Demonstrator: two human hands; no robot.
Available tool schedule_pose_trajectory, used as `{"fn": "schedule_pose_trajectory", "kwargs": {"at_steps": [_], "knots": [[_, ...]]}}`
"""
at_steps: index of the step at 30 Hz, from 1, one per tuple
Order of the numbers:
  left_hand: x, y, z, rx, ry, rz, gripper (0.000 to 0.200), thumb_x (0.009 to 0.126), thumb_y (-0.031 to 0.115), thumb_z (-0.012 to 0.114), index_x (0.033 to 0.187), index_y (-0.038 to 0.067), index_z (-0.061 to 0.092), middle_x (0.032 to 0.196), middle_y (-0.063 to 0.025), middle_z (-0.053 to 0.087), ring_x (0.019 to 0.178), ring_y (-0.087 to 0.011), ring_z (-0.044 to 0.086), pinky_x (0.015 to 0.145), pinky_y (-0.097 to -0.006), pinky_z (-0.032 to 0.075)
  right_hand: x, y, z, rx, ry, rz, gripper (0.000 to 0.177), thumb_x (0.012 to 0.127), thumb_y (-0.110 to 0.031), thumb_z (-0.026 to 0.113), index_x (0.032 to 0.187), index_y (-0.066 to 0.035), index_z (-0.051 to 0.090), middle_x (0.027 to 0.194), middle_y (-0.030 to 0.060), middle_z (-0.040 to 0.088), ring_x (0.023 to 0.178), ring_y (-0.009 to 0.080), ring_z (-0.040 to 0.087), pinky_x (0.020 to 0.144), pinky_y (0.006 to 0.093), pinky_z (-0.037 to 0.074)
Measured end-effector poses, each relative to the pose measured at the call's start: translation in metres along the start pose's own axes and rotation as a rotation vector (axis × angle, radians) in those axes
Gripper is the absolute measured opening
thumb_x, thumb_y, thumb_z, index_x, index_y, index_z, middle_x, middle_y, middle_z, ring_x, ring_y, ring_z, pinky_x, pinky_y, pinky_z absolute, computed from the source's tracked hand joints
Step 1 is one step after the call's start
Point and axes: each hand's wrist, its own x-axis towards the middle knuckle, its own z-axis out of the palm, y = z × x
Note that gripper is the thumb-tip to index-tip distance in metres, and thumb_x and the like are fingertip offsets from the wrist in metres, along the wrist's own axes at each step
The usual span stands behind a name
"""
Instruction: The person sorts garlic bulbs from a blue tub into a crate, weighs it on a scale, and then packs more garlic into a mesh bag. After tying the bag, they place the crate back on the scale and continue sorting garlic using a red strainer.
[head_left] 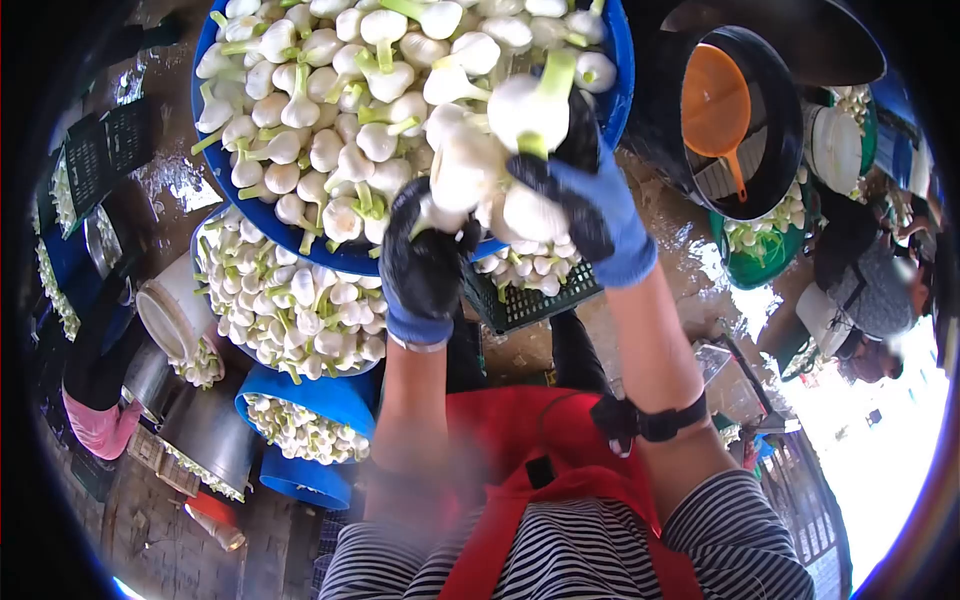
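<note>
Both hands wear blue gloves with black palms and are raised over the near edge of a large blue tub [628, 70] heaped with garlic bulbs [325, 150]. My left hand [425, 255] is curled around pale garlic bulbs [458, 172] on its inner side. Fingers of my right hand [590, 205] are wrapped round more bulbs, with a large green-stemmed bulb [525, 108] at its fingertips. The bulbs between the two hands touch one another, and they partly hide the fingers.
Below the tub are a basin of garlic [290, 300], a dark crate [535, 308] and blue buckets [300, 395]. An orange strainer [715, 100] lies in a black tub [785, 120] at right. A person [880, 290] is at far right; a pink sleeve [100, 425] shows at left.
</note>
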Motion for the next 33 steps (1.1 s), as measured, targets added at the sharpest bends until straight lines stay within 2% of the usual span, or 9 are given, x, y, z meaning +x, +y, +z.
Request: {"fn": "schedule_pose_trajectory", "kwargs": {"at_steps": [7, 11, 16, 18, 19, 22, 25, 29, 33], "knots": [[-0.094, -0.065, -0.003, 0.533, 0.006, -0.165, 0.065, 0.082, 0.008, 0.068, 0.137, 0.001, 0.034, 0.136, -0.0114, 0.042, 0.120, -0.0230, 0.048, 0.103, -0.0329, 0.037, -0.095, 0.002, -0.064, -0.330, 0.037, 0.255, 0.083, 0.076, -0.001, 0.070, 0.145, -0.004, 0.024, 0.139, 0.0055, 0.040, 0.128, 0.0156, 0.037, 0.108, 0.0322, 0.029], [-0.091, -0.046, -0.013, 0.811, -0.123, -0.073, 0.066, 0.076, -0.005, 0.065, 0.136, 0.000, 0.036, 0.136, -0.0137, 0.042, 0.127, -0.0237, 0.041, 0.107, -0.0343, 0.031, -0.087, -0.034, -0.102, -1.690, -0.139, 0.134, 0.077, 0.076, -0.023, 0.073, 0.141, -0.011, 0.034, 0.142, 0.0172, 0.037, 0.128, 0.0324, 0.042, 0.103, 0.0387, 0.038], [0.016, 0.007, 0.012, 1.586, -0.116, 0.866, 0.071, 0.072, 0.011, 0.074, 0.134, 0.005, 0.040, 0.134, -0.0215, 0.041, 0.125, -0.0386, 0.039, 0.104, -0.0429, 0.033, 0.016, -0.082, -0.037, -2.134, -0.162, -0.296, 0.058, 0.080, -0.030, 0.067, 0.132, -0.012, 0.046, 0.125, 0.0163, 0.053, 0.110, 0.0322, 0.056, 0.091, 0.0396, 0.046], [0.064, 0.011, 0.000, 1.867, -0.170, 0.703, 0.067, 0.075, 0.022, 0.072, 0.134, 0.012, 0.041, 0.135, -0.0210, 0.039, 0.124, -0.0395, 0.040, 0.101, -0.0438, 0.037, 0.071, -0.078, -0.028, -2.427, -0.309, -0.040, 0.056, 0.083, -0.026, 0.061, 0.135, -0.014, 0.045, 0.134, 0.0160, 0.045, 0.117, 0.0273, 0.050, 0.097, 0.0380, 0.041], [0.076, 0.008, 0.000, 1.816, -0.161, 0.689, 0.065, 0.075, 0.023, 0.071, 0.134, 0.020, 0.043, 0.133, -0.0188, 0.041, 0.122, -0.0385, 0.043, 0.098, -0.0433, 0.042, 0.095, -0.076, -0.015, -2.544, -0.371, 0.333, 0.053, 0.085, -0.021, 0.056, 0.136, -0.014, 0.044, 0.145, 0.0175, 0.035, 0.130, 0.0256, 0.041, 0.107, 0.0373, 0.034], [0.093, 0.010, -0.003, 1.781, -0.166, 0.679, 0.054, 0.074, 0.020, 0.071, 0.125, 0.026, 0.053, 0.127, -0.0152, 0.046, 0.113, -0.0355, 0.051, 0.092, -0.0414, 0.047, 0.138, -0.038, -0.066, -2.666, -0.367, 0.084, 0.043, 0.093, -0.019, 0.039, 0.135, -0.009, 0.044, 0.142, 0.0181, 0.040, 0.130, 0.0277, 0.041, 0.105, 0.0373, 0.035], [0.098, 0.019, -0.017, 1.553, -0.140, 0.548, 0.043, 0.074, 0.024, 0.075, 0.115, 0.019, 0.063, 0.117, -0.0124, 0.054, 0.092, -0.0266, 0.061, 0.082, -0.0339, 0.050, 0.168, -0.009, -0.088, -2.619, -0.244, 0.475, 0.045, 0.095, -0.023, 0.035, 0.136, -0.007, 0.042, 0.143, 0.0174, 0.038, 0.131, 0.0294, 0.039, 0.106, 0.0393, 0.034], [0.095, 0.034, -0.048, 1.348, -0.045, 0.522, 0.042, 0.077, 0.027, 0.075, 0.107, 0.001, 0.064, 0.096, -0.0094, 0.065, 0.079, -0.0193, 0.063, 0.075, -0.0299, 0.050, 0.161, 0.025, -0.127, -2.200, 0.334, -0.505, 0.047, 0.090, -0.031, 0.043, 0.128, -0.003, 0.051, 0.134, 0.0200, 0.048, 0.123, 0.0353, 0.046, 0.105, 0.0413, 0.034], [0.063, 0.056, -0.057, 0.453, 0.016, 0.347, 0.032, 0.092, 0.022, 0.058, 0.113, -0.002, 0.060, 0.106, -0.0115, 0.065, 0.090, -0.0181, 0.065, 0.078, -0.0311, 0.053, 0.128, -0.027, -0.057, -2.184, -0.076, 0.120, 0.055, 0.077, -0.044, 0.061, 0.116, -0.006, 0.059, 0.127, 0.0235, 0.052, 0.117, 0.0352, 0.051, 0.099, 0.0422, 0.040]]}}
